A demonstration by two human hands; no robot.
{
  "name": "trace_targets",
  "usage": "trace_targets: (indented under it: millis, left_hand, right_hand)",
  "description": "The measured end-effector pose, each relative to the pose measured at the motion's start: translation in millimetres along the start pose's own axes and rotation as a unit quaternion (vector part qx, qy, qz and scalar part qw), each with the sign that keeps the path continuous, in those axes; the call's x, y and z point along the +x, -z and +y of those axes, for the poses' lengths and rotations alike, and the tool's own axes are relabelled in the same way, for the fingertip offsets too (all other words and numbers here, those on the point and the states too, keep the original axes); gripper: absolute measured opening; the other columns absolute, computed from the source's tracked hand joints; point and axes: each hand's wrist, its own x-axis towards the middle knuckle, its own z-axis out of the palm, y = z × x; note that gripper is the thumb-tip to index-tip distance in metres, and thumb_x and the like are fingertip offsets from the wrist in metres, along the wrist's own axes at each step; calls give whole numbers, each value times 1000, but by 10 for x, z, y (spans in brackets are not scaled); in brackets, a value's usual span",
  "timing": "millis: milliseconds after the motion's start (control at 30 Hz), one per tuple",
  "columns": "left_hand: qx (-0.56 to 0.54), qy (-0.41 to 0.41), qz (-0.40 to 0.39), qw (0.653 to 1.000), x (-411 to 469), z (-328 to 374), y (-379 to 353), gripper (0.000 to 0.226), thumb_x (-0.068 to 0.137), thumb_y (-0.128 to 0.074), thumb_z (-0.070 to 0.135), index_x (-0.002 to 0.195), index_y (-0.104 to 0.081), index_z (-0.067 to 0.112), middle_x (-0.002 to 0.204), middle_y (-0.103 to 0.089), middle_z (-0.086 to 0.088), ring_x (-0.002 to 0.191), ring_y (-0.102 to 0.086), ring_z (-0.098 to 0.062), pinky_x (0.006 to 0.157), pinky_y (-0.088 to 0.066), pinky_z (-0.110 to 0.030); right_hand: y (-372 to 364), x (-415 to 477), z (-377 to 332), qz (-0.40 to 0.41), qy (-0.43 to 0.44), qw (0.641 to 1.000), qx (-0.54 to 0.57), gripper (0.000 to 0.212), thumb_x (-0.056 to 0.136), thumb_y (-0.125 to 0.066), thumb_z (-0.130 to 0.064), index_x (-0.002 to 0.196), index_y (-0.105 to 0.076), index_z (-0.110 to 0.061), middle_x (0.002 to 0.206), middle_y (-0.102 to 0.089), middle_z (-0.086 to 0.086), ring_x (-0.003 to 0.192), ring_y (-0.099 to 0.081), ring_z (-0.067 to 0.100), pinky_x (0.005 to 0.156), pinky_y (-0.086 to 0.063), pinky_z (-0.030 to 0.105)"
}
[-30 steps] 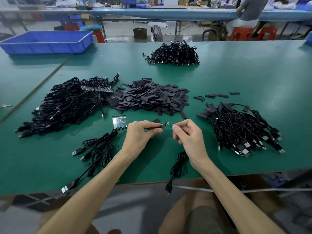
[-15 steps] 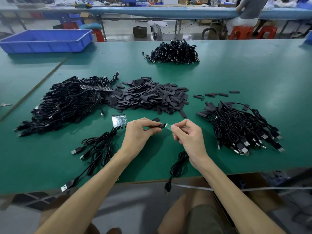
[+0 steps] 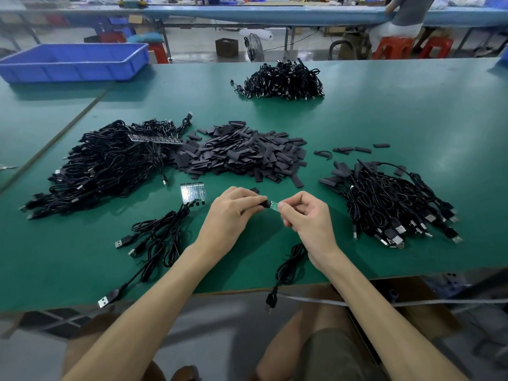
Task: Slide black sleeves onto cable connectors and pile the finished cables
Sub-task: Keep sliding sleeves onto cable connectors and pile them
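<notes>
My left hand point(image 3: 230, 215) pinches a black sleeve point(image 3: 264, 204) by its end. My right hand point(image 3: 308, 218) pinches the small green connector board point(image 3: 273, 206) of a black cable point(image 3: 288, 266) that trails back over the table's front edge. Sleeve and board meet end to end between the two hands. Behind the hands lies a heap of loose black sleeves point(image 3: 242, 154). A pile of black cables with sleeves point(image 3: 390, 202) sits to the right, a larger cable pile point(image 3: 107, 163) to the left.
Several cables on a strip of boards point(image 3: 192, 191) lie left of my left hand. Another cable heap point(image 3: 283, 81) sits far back on the green table point(image 3: 398, 111). A blue bin point(image 3: 74, 61) stands at the back left. A person sits at the far bench.
The sleeve's tip has come closer to the green board, leaving less of the board showing. Both hands stay in the same place.
</notes>
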Motion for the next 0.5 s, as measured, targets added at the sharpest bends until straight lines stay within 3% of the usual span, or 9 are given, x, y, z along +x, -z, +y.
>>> trace_targets:
  millis: [233, 367, 500]
  left_hand:
    - [23, -42, -18, 999, -3, 5, -31, 23, 85, -77, 3, 107, -80, 8, 98, -72, -4, 92, -63, -26, 87, -46, -19]
    - [16, -43, -18, 999, 6, -24, -36, 20, 89, -74, 7, 109, -79, 9, 98, -70, -2, 94, -60, -23, 87, -47, -25]
    - [-29, -4, -83, 996, 4, -9, -41, 17, 102, -58, 17, 110, -71, 10, 97, -59, 5, 87, -57, -16, 79, -47, -28]
  right_hand:
    - [-5, -4, -8, -25, -5, 1000, -10, 10, 93, -71, -10, 83, -67, -11, 60, -66, 1, 55, -55, 9, 54, -42, 16]
    - [-1, -2, 4, -25, -2, 1000, 13, 13, 99, -68, -17, 90, -67, -8, 69, -73, 8, 54, -53, 13, 56, -46, 20]
    - [-19, 8, 15, -24, -9, 1000, 11, 20, 103, -64, -27, 96, -66, -8, 70, -74, 9, 54, -53, 15, 57, -46, 20]
